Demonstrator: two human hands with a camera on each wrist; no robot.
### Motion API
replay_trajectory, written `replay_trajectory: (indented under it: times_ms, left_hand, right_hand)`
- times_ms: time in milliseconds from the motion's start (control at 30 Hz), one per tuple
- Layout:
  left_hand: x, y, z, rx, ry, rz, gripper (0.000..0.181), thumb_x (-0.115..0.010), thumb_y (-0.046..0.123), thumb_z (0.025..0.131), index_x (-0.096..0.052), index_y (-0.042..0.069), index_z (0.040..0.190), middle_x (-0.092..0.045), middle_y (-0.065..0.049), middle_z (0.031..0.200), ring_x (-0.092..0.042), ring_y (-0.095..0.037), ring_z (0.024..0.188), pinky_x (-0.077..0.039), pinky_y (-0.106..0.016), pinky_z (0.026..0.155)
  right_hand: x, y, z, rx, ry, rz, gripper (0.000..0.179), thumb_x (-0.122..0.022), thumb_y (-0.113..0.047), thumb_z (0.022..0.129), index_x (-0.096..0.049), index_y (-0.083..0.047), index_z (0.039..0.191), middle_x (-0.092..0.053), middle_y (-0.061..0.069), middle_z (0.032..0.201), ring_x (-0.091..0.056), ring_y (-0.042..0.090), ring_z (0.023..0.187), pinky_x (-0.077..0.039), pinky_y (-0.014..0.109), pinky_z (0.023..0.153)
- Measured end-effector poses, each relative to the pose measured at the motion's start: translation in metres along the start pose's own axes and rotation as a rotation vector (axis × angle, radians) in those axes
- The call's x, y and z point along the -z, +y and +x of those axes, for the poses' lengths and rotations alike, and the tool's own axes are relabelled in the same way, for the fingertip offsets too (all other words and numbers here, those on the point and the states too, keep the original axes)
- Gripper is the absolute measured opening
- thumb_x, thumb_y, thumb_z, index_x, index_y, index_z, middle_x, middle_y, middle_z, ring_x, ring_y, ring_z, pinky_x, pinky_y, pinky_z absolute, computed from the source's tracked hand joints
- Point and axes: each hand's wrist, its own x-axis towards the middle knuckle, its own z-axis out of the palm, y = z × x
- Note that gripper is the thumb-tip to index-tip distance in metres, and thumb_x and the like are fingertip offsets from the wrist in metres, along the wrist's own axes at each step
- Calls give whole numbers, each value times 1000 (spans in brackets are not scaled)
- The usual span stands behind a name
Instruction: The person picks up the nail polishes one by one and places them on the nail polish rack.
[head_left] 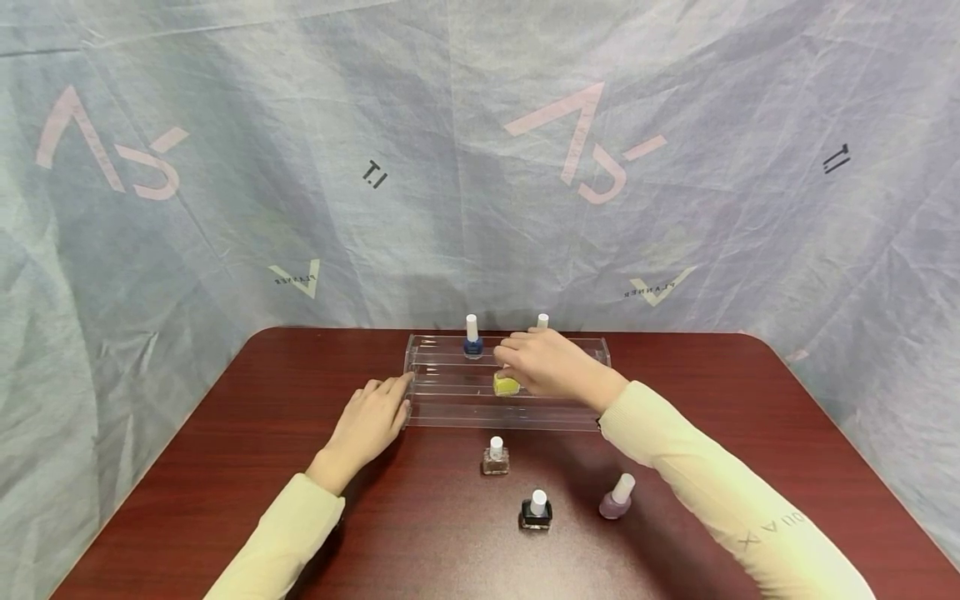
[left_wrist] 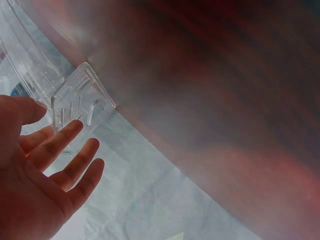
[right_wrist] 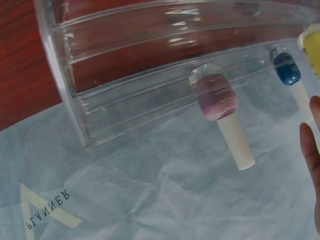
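Left hand [head_left: 371, 417] relaxed, fingers loosely extended at the left end of a clear plastic tiered rack [head_left: 442, 412]. Right hand [head_left: 551, 362] pinches a small yellow glass bottle [head_left: 506, 385] at the rack's middle, well apart from the left; whether it rests on a tier, cannot tell. Racking looks part-done: blue white-capped bottle [head_left: 472, 346] and pink white-capped bottle [right_wrist: 216, 97] stand at the back; unracked in front, clear bottle [head_left: 496, 460], black bottle [head_left: 536, 514], purple bottle [head_left: 615, 503], all white-capped.

the left hand [head_left: 369, 417] reaches forward, relaxed and outstretched, while the right hand [head_left: 553, 365] angles inward, curled to pinch.
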Motion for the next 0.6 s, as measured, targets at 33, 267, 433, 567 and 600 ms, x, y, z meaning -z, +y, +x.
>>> replay_trajectory:
  times_ms: [33, 267, 433, 567, 600]
  left_hand:
    - [0, 0, 0, 0, 0, 1, 42, -54, 21, 91, -48, 11, 131, -61, -7, 118, -56, -29, 100, -46, -42, 79]
    - [-1, -1, 0, -3, 4, 4, 43, -54, 22, 91, -48, 11, 131, -61, -7, 118, -57, -29, 99, -47, -42, 79]
    - [0, 0, 0, 0, 5, 6, 43, -54, 21, 90, -49, 10, 131, -61, -7, 117, -57, -29, 99, -47, -42, 79]
    - [1, 1, 0, -3, 7, 8, 43, -55, 21, 90, -49, 10, 131, -62, -7, 117, -57, -29, 99, -47, -42, 78]
    - [1, 1, 0, -3, 6, 8, 43, -55, 21, 90, -49, 10, 131, -62, -7, 117, -57, -29, 99, -47, -42, 78]
  right_hand:
    - [-1, 1, 1, -3, -1, -2, 20, -63, -23, 85, -49, -15, 73, -50, -7, 66, -48, 10, 61, -39, 23, 55]
    - [-8, 6, 10, -22, 3, 2, 19, -61, -26, 87, -51, -14, 76, -53, -6, 66, -50, 11, 61, -42, 25, 55]
    - [-11, 8, 15, -36, -24, 11, 19, -59, -25, 89, -52, -14, 76, -51, -5, 66, -49, 10, 61, -42, 26, 57]
    - [-12, 9, 20, -69, -51, 32, 19, -57, -24, 90, -51, -14, 76, -49, -5, 67, -48, 10, 62, -43, 27, 61]
    - [-12, 9, 21, -77, -58, 35, 19, -57, -25, 90, -51, -14, 76, -49, -5, 67, -48, 10, 62, -43, 27, 62]
